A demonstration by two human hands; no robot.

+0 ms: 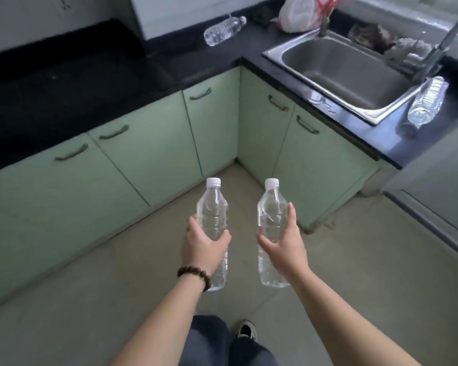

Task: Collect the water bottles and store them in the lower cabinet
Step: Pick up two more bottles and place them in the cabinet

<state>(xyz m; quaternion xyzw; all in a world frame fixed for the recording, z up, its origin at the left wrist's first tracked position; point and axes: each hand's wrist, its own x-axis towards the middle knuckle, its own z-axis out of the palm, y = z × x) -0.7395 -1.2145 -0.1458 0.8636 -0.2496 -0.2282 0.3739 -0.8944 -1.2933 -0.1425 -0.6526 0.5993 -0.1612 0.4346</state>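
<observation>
Left hand (205, 247): fingers wrapped around the middle of a clear bottle (212, 212), cap up. Right hand (284, 243): fingers curled round a second bottle (271, 207). Beyond the fingers, shut green cabinets (154, 157); two more bottles (224, 30) (427, 103) lie on the bench (64, 83).

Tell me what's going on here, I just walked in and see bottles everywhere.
A person holds a water bottle in each hand: the left hand grips one bottle, the right hand another. The green lower cabinets are all shut. Two more bottles lie on the counter, one at the back, one beside the sink.
</observation>
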